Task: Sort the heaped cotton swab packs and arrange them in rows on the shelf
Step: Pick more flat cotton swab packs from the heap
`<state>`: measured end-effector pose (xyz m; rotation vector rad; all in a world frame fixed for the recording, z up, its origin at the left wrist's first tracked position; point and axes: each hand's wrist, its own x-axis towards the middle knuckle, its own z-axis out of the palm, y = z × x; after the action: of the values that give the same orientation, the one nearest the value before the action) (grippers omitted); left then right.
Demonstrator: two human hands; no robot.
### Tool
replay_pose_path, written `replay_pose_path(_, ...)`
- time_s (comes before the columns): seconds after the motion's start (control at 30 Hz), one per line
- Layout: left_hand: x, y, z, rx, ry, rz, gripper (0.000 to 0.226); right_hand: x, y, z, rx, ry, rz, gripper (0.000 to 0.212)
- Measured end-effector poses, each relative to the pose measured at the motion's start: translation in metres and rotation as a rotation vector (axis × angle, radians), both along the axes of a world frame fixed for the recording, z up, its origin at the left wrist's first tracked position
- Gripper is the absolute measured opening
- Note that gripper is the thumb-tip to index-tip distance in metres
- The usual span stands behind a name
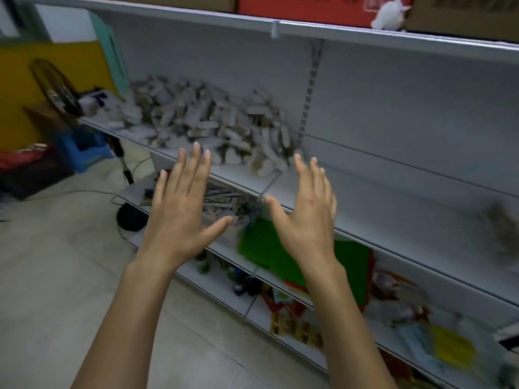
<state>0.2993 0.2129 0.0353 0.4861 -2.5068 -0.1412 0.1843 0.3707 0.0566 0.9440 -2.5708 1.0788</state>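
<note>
A loose heap of cotton swab packs (pixel 207 122), pale and oblong, lies on the left part of a white metal shelf (pixel 373 189). My left hand (pixel 182 209) and my right hand (pixel 306 217) are raised in front of the shelf's front edge, backs toward me, fingers straight and spread. Both hold nothing and hover short of the heap, left hand below its front, right hand below its right end. The frame is motion-blurred.
The shelf's right part is bare apart from a blurred brownish thing (pixel 502 228). Lower shelves hold pens (pixel 222 203), green sheets (pixel 264 245) and mixed packets. Cardboard boxes (pixel 306 4) stand on the top shelf. A fan (pixel 56 88) and a blue stool (pixel 84 147) stand at left.
</note>
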Motion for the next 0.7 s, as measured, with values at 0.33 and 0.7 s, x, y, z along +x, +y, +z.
replay_pose_path(0.33,0.04,-0.122,-0.012,0.102,-0.104,0.042,0.105,0.025,-0.141,-0.018,0.084,-0.045,0.064,0.074)
replay_pose_path(0.7,-0.022,-0.296,-0.026,0.113,-0.139,0.025,0.099,-0.046,-0.317,-0.048,0.081,-0.1,0.108,0.072)
